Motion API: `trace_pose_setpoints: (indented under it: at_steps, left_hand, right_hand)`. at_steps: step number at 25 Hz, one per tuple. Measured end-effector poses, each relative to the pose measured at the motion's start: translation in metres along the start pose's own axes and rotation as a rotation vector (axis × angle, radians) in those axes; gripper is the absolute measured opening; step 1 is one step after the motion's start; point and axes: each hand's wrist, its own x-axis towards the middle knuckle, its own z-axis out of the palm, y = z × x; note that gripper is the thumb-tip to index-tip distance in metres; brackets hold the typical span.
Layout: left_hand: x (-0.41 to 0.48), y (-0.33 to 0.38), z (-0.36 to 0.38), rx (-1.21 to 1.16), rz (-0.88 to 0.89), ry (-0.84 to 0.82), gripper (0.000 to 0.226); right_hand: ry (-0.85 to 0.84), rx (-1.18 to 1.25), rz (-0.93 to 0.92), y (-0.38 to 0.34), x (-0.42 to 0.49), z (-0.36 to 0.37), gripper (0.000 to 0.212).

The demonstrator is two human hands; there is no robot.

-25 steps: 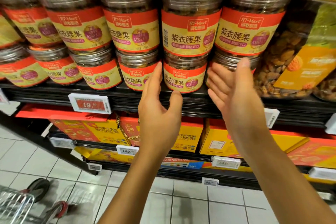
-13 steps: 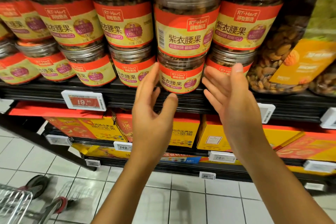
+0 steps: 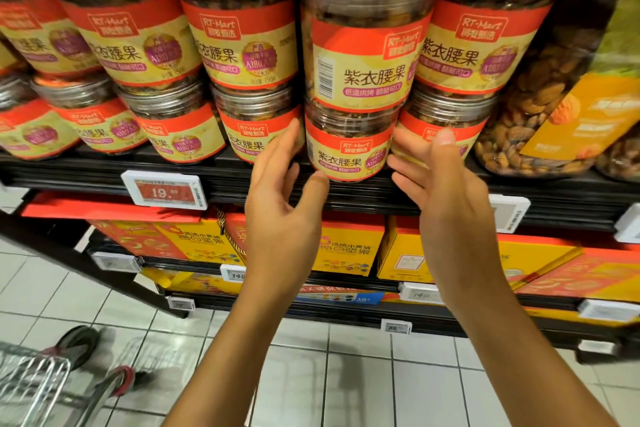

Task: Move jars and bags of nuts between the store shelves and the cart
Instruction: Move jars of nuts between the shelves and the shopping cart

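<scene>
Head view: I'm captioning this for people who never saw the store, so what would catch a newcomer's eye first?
Two bare hands, the left hand and the right hand, reach up open on either side of a lower jar at the shelf edge, neither curled round it. Behind them stand two stacked rows of red-and-yellow nut jars, the one just above, the top jar, jutting forward. A cart corner shows at bottom left.

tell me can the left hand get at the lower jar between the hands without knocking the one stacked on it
Probably reachable: the left hand is open beside the lower jar with nothing between. But the top jar rests on it, so pulling it out risks toppling that.
</scene>
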Motion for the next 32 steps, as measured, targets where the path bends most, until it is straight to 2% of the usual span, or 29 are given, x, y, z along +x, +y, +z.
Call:
trace_pose_setpoints:
  at_steps: [2, 7, 10, 13, 15, 17, 20, 22, 25, 27, 29, 32]
  left_hand:
    - [0.003, 0.004, 0.005, -0.014, -0.032, -0.030, 0.058]
    - [0.000, 0.003, 0.002, 0.025, -0.033, -0.025, 0.051]
    - [0.002, 0.003, 0.002, 0.012, -0.051, -0.014, 0.054]
    - [0.004, 0.003, 0.007, 0.077, -0.042, -0.046, 0.058]
    - [0.003, 0.004, 0.006, 0.100, -0.038, -0.046, 0.055]
    - [-0.002, 0.007, -0.002, 0.123, -0.046, -0.012, 0.047]
    - [-0.015, 0.011, -0.025, 0.163, -0.089, 0.089, 0.042]
    - [-0.020, 0.012, -0.048, 0.180, -0.120, 0.162, 0.041]
    - [-0.011, 0.012, -0.094, 0.245, -0.122, 0.279, 0.041]
    - [-0.001, 0.011, -0.121, 0.272, -0.102, 0.314, 0.043]
    - [0.010, 0.006, -0.141, 0.245, -0.106, 0.273, 0.048]
    - [0.027, 0.004, -0.152, 0.185, -0.139, 0.113, 0.064]
  right_hand:
    - [-0.008, 0.004, 0.018, -0.002, 0.001, 0.002, 0.030]
    - [-0.023, 0.024, 0.039, -0.001, 0.005, 0.000, 0.030]
    - [-0.023, 0.041, 0.021, 0.001, 0.004, 0.005, 0.027]
    - [-0.054, 0.033, 0.044, 0.000, 0.009, 0.005, 0.038]
    - [-0.005, 0.006, 0.034, -0.002, 0.009, 0.001, 0.034]
    - [0.027, 0.014, -0.010, -0.007, 0.000, 0.002, 0.029]
    - [-0.210, 0.036, 0.021, -0.015, -0.015, 0.023, 0.030]
    - [-0.311, 0.020, 0.049, -0.017, -0.018, 0.043, 0.031]
    - [-0.264, 0.055, 0.068, -0.014, -0.019, 0.068, 0.037]
    - [-0.250, 0.075, 0.066, -0.011, -0.027, 0.088, 0.032]
    - [-0.283, 0.061, 0.061, -0.006, -0.033, 0.120, 0.032]
    - [-0.222, 0.024, 0.064, -0.002, -0.031, 0.164, 0.050]
